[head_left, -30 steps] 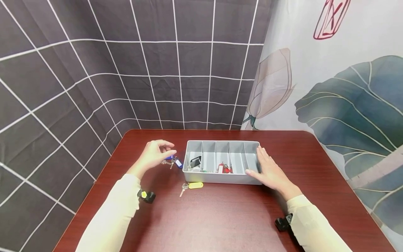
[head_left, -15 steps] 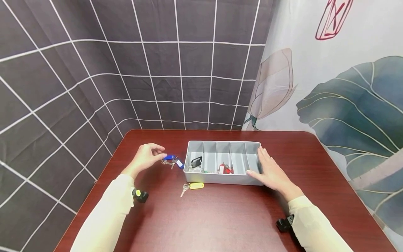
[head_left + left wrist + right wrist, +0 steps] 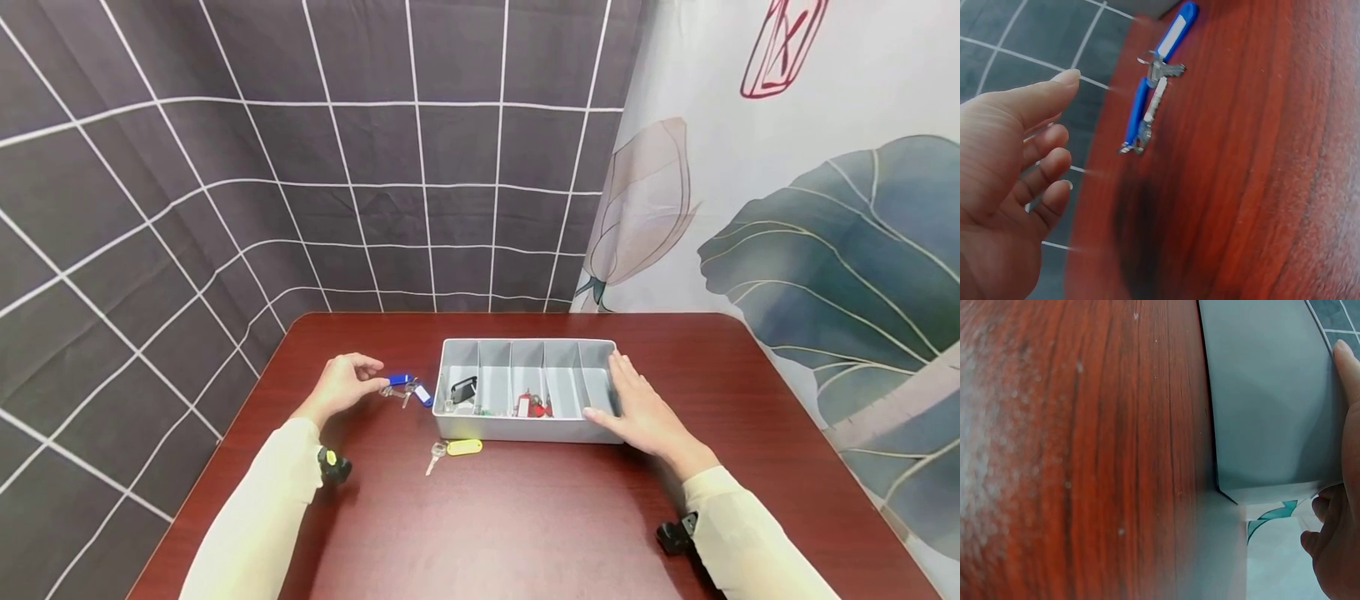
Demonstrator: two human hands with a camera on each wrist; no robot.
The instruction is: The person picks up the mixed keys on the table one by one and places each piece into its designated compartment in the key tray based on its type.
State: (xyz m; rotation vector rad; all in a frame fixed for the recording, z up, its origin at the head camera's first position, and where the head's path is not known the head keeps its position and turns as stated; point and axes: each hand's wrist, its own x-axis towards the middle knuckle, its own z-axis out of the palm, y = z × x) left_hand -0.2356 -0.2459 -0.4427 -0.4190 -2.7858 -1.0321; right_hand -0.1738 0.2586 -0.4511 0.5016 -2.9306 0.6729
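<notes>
Two blue key tags, one (image 3: 423,395) with a white label and the other (image 3: 398,379) on its edge, lie with their keys (image 3: 1159,72) left of a grey divided box (image 3: 495,429). My left hand (image 3: 345,386) hovers beside them, thumb and fingers apart; the left wrist view shows nothing in it. My right hand (image 3: 648,414) rests on the box's right end, with the thumb at the front rim and fairly straight fingers along the end wall. A yellow key tag (image 3: 464,447) with a key (image 3: 437,455) lies before the box's front left corner.
In the box's leftmost compartment is a black tag (image 3: 463,389). Red-tagged keys (image 3: 534,406) lie in the middle one, and something small and green shows between them. Dark grid curtain (image 3: 465,208) hangs behind the brown table (image 3: 517,517).
My left hand has drawn back to the left from over the blue key tags, uncovering the farther one. My right hand stays at the box's end.
</notes>
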